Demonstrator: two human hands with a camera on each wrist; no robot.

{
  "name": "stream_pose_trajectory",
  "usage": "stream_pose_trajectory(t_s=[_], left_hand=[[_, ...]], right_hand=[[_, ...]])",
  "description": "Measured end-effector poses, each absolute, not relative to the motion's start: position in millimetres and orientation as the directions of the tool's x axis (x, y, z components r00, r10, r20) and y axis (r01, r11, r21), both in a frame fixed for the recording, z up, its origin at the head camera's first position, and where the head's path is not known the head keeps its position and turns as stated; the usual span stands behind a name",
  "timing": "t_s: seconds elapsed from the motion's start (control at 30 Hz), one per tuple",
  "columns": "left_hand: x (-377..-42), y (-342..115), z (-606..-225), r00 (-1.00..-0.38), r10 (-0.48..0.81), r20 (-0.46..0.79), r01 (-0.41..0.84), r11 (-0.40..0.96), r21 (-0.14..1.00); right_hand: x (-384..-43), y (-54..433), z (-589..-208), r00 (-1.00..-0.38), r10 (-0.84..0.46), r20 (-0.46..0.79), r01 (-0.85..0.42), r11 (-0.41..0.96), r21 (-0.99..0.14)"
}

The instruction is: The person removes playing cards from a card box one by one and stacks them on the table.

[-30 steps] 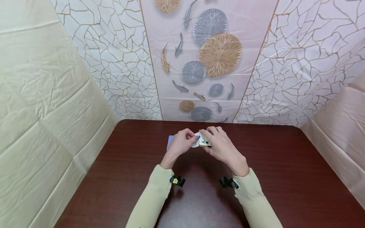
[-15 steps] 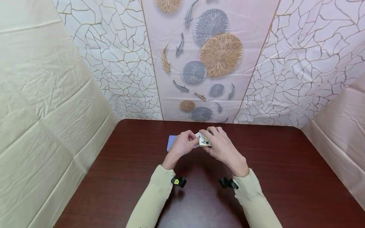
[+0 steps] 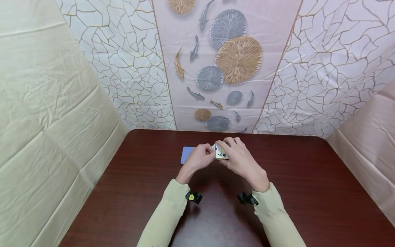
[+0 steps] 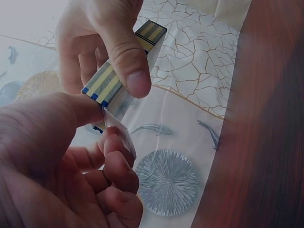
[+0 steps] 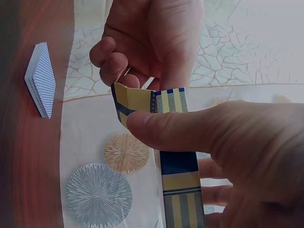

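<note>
My right hand [image 3: 240, 157] grips a playing card box [image 5: 180, 162] with yellow, dark blue and grey stripes. An ace of spades print shows on its face in the head view. My left hand [image 3: 197, 158] is at the box's left end and pinches its open end flap [image 5: 138, 99]. From the left wrist, the left thumb lies against the striped corner, and curled fingers sit by the pale flap [image 4: 118, 126]. What the box holds inside is hidden. A stack of blue-backed playing cards [image 3: 186, 155] lies on the table, just left of the left hand.
The dark red-brown wooden table [image 3: 129, 192] stretches around both forearms. Its far edge meets a patterned cloth backdrop [image 3: 213, 103]. Plain cream cloth [image 3: 46, 137] hangs on the left side, and more cloth borders the right.
My left hand has shifted slightly right, closer to the box, and less of the flap shows. More of the blue card stack is uncovered. The right hand and box have stayed nearly still.
</note>
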State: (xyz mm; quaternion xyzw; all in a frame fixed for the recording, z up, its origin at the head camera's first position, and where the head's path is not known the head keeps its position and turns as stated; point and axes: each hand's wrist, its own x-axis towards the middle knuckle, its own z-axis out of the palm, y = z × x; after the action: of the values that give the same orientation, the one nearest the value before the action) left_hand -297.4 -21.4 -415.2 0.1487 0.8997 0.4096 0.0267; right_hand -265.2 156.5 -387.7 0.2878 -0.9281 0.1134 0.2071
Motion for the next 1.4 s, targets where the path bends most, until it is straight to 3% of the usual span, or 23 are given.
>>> stream_pose_trajectory(t_s=[0.43, 0.73, 1.4], left_hand=[[-297, -22, -413, -0.94, 0.335, 0.066, 0.245, 0.526, 0.814], [-296, -23, -411, -0.943, 0.333, -0.018, 0.104, 0.347, 0.932], [-294, -25, -403, -0.942, 0.329, -0.065, 0.007, 0.212, 0.977]], right_hand=[[-265, 157, -388, -0.757, -0.488, 0.434, -0.575, 0.814, -0.087], [-264, 158, -387, -0.746, -0.487, 0.454, -0.581, 0.809, -0.085], [-263, 162, -382, -0.782, -0.462, 0.418, -0.551, 0.827, -0.116]])
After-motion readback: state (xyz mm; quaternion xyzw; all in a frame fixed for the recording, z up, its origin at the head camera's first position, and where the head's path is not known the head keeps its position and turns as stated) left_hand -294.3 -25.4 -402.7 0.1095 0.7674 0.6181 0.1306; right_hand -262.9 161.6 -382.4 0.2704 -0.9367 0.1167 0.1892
